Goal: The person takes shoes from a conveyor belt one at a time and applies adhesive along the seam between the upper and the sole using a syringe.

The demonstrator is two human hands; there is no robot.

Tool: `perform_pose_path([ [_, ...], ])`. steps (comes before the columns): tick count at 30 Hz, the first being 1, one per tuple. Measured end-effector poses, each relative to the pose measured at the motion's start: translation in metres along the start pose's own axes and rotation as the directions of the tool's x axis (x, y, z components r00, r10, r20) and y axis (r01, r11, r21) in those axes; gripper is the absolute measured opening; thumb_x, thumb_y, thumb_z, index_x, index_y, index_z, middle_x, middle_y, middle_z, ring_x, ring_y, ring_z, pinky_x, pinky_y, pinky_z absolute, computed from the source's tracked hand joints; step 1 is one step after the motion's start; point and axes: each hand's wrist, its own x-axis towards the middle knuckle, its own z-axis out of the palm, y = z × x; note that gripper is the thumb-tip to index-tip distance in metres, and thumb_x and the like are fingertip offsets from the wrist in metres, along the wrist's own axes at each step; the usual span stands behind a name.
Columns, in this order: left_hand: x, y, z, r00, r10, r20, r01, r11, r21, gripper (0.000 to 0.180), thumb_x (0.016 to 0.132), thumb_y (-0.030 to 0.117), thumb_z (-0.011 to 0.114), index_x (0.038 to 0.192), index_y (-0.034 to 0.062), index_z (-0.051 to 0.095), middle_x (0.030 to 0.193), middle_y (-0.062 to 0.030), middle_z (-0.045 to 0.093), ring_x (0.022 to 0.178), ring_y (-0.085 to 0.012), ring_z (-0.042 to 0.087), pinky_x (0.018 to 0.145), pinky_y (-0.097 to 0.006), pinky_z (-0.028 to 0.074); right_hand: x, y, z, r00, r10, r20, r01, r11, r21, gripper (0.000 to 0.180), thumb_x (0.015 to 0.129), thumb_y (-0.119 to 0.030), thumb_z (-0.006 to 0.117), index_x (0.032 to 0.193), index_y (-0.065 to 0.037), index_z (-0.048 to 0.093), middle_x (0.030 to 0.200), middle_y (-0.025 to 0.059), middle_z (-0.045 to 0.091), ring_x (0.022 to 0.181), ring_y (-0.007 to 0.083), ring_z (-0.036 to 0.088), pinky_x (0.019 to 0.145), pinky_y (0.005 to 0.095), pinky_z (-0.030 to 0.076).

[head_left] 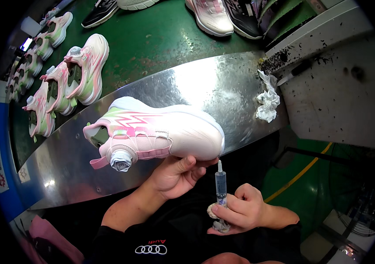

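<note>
A pink and white sneaker with a white dial on its tongue lies tilted on its side, its toe to the right, over the metal worktop. My left hand grips it from below near the toe; the fingertips are partly hidden behind the shoe. In my right hand is a clear syringe, held upright with its white tip pointing at the shoe's toe edge. The tip is very near the sole line; whether it touches, I cannot tell. Whitish wrapping covers the syringe's lower end and some fingers there.
Several similar pink sneakers stand in rows at the left on a green surface. Black and light shoes sit at the back. On the shiny metal worktop, crumpled white tissue lies at the right, beside a knife near the metal wall.
</note>
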Motion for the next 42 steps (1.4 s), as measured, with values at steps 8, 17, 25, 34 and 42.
perform_pose_path([
  [8, 0.002, 0.001, 0.0, 1.0, 0.002, 0.005, -0.002, 1.0, 0.013, 0.042, 0.089, 0.013, 0.06, 0.127, 0.0041, 0.046, 0.12, -0.0129, 0.057, 0.112, -0.0245, 0.057, 0.082, -0.023, 0.054, 0.001, -0.001, 0.002, 1.0, 0.015, 0.001, -0.015, 1.0, -0.01, 0.048, 0.059, -0.035, 0.08, 0.098, -0.011, 0.065, 0.076, -0.0019, 0.052, 0.055, 0.0143, 0.036, 0.047, 0.0232, 0.031],
  [17, -0.004, 0.0, -0.002, 0.999, 0.029, 0.018, -0.03, 0.999, 0.034, 0.042, 0.088, 0.014, 0.061, 0.127, 0.0037, 0.048, 0.121, -0.0137, 0.056, 0.114, -0.0262, 0.055, 0.085, -0.028, 0.054, -0.005, -0.001, 0.002, 0.995, -0.052, -0.09, 0.056, 0.997, 0.043, 0.047, 0.061, -0.038, 0.079, 0.097, -0.012, 0.066, 0.075, -0.0015, 0.056, 0.049, 0.0129, 0.035, 0.045, 0.0237, 0.03],
  [25, -0.101, 0.009, 0.016, 0.939, 0.08, -0.334, -0.043, 0.992, 0.117, 0.074, 0.073, 0.02, 0.069, 0.138, 0.0062, 0.036, 0.129, -0.0184, 0.049, 0.118, -0.0349, 0.05, 0.101, -0.051, 0.039, -0.014, 0.038, 0.001, 0.974, 0.029, -0.224, -0.015, 0.998, 0.063, 0.076, 0.059, -0.05, 0.083, 0.111, -0.007, 0.05, 0.094, 0.0064, 0.054, 0.066, 0.019, 0.045, 0.059, 0.0309, 0.033],
  [34, -0.237, 0.08, -0.013, 0.453, 0.801, -0.391, 0.164, 0.357, 0.92, 0.019, 0.087, 0.006, 0.056, 0.101, -0.0073, 0.053, 0.086, -0.0157, 0.066, 0.069, -0.0235, 0.066, 0.062, -0.029, 0.055, 0.023, 0.067, 0.039, 0.955, 0.101, -0.279, 0.009, 0.93, 0.366, 0.074, 0.061, -0.041, 0.084, 0.115, -0.003, 0.05, 0.092, 0.0079, 0.06, 0.07, 0.0215, 0.051, 0.066, 0.0323, 0.038],
  [42, -0.154, 0.083, 0.029, 0.614, 0.766, 0.191, 0.021, -0.258, 0.966, 0.094, 0.063, 0.028, 0.086, 0.134, -0.004, 0.033, 0.123, -0.0165, 0.049, 0.116, -0.0286, 0.05, 0.099, -0.038, 0.038, 0.042, 0.071, 0.054, 0.956, 0.145, -0.254, -0.017, 0.894, 0.447, 0.072, 0.062, -0.04, 0.083, 0.116, -0.004, 0.053, 0.09, 0.0074, 0.059, 0.069, 0.0242, 0.047, 0.066, 0.0324, 0.038],
])
